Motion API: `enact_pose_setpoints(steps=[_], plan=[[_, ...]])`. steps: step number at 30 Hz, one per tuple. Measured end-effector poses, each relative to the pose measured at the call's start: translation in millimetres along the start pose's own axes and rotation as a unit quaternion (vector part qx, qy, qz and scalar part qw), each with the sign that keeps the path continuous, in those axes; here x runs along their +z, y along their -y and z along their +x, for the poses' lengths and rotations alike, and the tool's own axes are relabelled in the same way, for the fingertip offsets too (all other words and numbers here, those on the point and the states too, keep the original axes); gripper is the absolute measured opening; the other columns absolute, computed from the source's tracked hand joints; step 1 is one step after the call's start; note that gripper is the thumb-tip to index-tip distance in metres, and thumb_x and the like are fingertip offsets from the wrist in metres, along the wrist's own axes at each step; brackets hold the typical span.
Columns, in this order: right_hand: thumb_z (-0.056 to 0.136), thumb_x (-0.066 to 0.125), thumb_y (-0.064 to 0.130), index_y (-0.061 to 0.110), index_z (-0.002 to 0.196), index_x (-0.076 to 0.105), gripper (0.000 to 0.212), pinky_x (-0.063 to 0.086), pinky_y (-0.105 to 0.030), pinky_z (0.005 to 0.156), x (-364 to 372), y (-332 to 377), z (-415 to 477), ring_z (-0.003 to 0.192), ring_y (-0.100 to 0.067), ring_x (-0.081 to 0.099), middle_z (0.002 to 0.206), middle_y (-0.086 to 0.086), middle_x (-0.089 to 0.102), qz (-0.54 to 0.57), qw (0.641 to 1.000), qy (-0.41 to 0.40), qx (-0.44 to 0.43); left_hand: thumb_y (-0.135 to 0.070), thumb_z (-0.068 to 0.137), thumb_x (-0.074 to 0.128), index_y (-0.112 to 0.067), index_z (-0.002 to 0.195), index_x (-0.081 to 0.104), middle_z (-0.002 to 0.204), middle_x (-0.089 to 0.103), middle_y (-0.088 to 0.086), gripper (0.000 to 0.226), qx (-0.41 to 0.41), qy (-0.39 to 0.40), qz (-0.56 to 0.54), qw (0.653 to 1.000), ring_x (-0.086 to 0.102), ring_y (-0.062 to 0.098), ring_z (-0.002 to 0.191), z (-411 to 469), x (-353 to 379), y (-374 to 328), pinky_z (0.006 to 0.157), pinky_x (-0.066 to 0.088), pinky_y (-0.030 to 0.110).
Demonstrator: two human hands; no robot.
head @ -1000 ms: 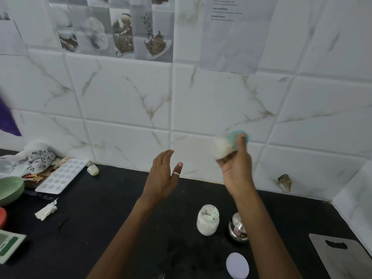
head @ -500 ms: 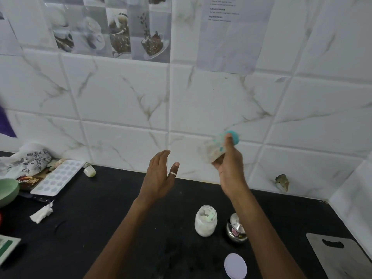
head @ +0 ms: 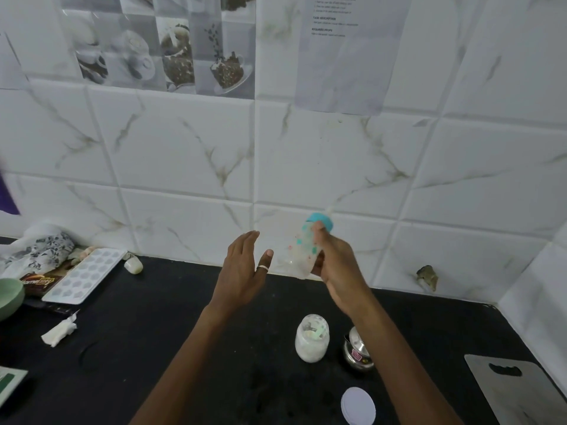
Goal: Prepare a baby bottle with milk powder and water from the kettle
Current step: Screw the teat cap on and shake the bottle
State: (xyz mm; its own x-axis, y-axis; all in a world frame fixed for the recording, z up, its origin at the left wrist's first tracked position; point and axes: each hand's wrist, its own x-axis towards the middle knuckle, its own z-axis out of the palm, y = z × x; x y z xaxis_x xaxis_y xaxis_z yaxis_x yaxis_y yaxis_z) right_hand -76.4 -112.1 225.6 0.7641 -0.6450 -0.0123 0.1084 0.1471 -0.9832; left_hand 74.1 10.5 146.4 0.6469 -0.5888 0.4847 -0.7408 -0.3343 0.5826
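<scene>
The right hand [head: 336, 265] is gripping the baby bottle [head: 302, 251], fingers wrapped round its clear body, with one fingertip lying up against the teal collar [head: 321, 221]. The bottle is being held in the air above the black counter [head: 153, 338], in front of the white marbled wall tiles [head: 184, 154], tilted so that its capped end is pointing up and to the right and its base down and to the left. White liquid is sitting in the lower part of it, and coloured specks are showing on its side. The left hand [head: 242, 271] is hovering just beside the bottle's base with palm spread and fingers loose, holding nothing; a pale ring is sitting on its thumb. Whether the thumb is touching the bottle cannot be told.

Below the hands, a glass jar [head: 312, 338] of white powder is standing uncapped on the counter, and just to its right a small steel pot [head: 357, 351] is partly hiding behind the right forearm. A round white lid [head: 358, 405] is lying flat nearer the camera. A grey cutting board [head: 518, 391] is resting at the right edge.

Well off to the left, a white moulded tray [head: 84, 276] is lying by the wall beside a patterned cloth [head: 40, 248], with a green bowl [head: 9, 297] at the frame's edge and a crumpled bit of white paper [head: 59, 331] on the counter. A printed sheet [head: 352, 50] is hanging on the wall above.
</scene>
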Motion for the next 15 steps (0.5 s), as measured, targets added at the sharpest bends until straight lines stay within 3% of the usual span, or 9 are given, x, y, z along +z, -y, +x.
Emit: enact_pose_setpoints(steps=[2, 4, 6, 8, 10, 12, 15], plan=[[0.087, 0.060, 0.056, 0.013, 0.119, 0.065, 0.053, 0.060, -0.037, 0.083, -7, 5, 5, 0.102, -0.021, 0.075, 0.111, -0.007, 0.077, 0.089, 0.995, -0.043, -0.014, -0.046, 0.103, 0.043, -0.012, 0.150, 0.035, 0.156, 0.037, 0.003, 0.058, 0.001, 0.000, -0.003, 1.000, 0.028, 0.020, 0.146, -1, -1, -1, 0.114, 0.032, 0.037], [0.096, 0.058, 0.051, 0.016, 0.113, 0.065, 0.040, 0.059, -0.038, 0.082, -19, 17, 13, 0.103, -0.022, 0.073, 0.111, -0.008, 0.075, 0.229, 0.966, -0.122, -0.021, -0.047, 0.103, 0.042, -0.012, 0.150, 0.035, 0.156, 0.038, 0.002, 0.059, 0.000, -0.004, -0.005, 1.000, 0.028, 0.019, 0.146, -2, -3, 1, 0.115, 0.033, 0.038], [0.099, 0.056, 0.051, 0.018, 0.111, 0.064, 0.036, 0.059, -0.037, 0.084, -26, 22, 19, 0.104, -0.021, 0.072, 0.118, -0.009, 0.072, 0.294, 0.939, -0.175, -0.033, -0.048, 0.102, 0.041, -0.012, 0.150, 0.035, 0.156, 0.038, 0.002, 0.060, -0.001, -0.008, -0.005, 1.000, 0.028, 0.018, 0.146, -3, -5, 3, 0.115, 0.033, 0.038], [0.097, 0.057, 0.051, 0.015, 0.115, 0.064, 0.042, 0.060, -0.037, 0.083, -17, 17, 14, 0.102, -0.021, 0.074, 0.119, -0.011, 0.073, 0.255, 0.955, -0.148, -0.024, -0.048, 0.102, 0.041, -0.012, 0.150, 0.035, 0.156, 0.038, 0.003, 0.060, -0.001, -0.006, -0.004, 1.000, 0.028, 0.019, 0.146, -2, -5, 3, 0.116, 0.034, 0.039], [0.089, 0.059, 0.055, 0.011, 0.120, 0.065, 0.054, 0.060, -0.039, 0.084, -2, 4, 3, 0.102, -0.022, 0.075, 0.113, -0.011, 0.076, 0.110, 0.992, -0.066, 0.000, -0.048, 0.102, 0.041, -0.011, 0.150, 0.035, 0.156, 0.038, 0.005, 0.062, 0.006, 0.001, -0.002, 1.000, 0.029, 0.021, 0.146, 0, -3, 1, 0.116, 0.032, 0.039], [0.084, 0.060, 0.058, 0.011, 0.122, 0.066, 0.061, 0.061, -0.040, 0.085, 5, -2, -4, 0.102, -0.022, 0.075, 0.111, -0.008, 0.077, 0.016, 1.000, 0.000, -0.003, -0.048, 0.101, 0.042, -0.010, 0.150, 0.035, 0.156, 0.037, 0.006, 0.063, 0.009, 0.007, -0.001, 1.000, 0.029, 0.023, 0.146, 0, -3, -4, 0.115, 0.031, 0.037], [0.094, 0.058, 0.050, 0.015, 0.111, 0.067, 0.040, 0.060, -0.037, 0.081, -7, 13, 5, 0.096, -0.019, 0.075, 0.105, -0.005, 0.077, 0.202, 0.976, -0.077, -0.031, -0.047, 0.102, 0.043, -0.011, 0.150, 0.036, 0.156, 0.038, 0.004, 0.060, 0.011, -0.004, -0.005, 1.000, 0.028, 0.019, 0.146, -2, -4, -4, 0.115, 0.031, 0.036]])
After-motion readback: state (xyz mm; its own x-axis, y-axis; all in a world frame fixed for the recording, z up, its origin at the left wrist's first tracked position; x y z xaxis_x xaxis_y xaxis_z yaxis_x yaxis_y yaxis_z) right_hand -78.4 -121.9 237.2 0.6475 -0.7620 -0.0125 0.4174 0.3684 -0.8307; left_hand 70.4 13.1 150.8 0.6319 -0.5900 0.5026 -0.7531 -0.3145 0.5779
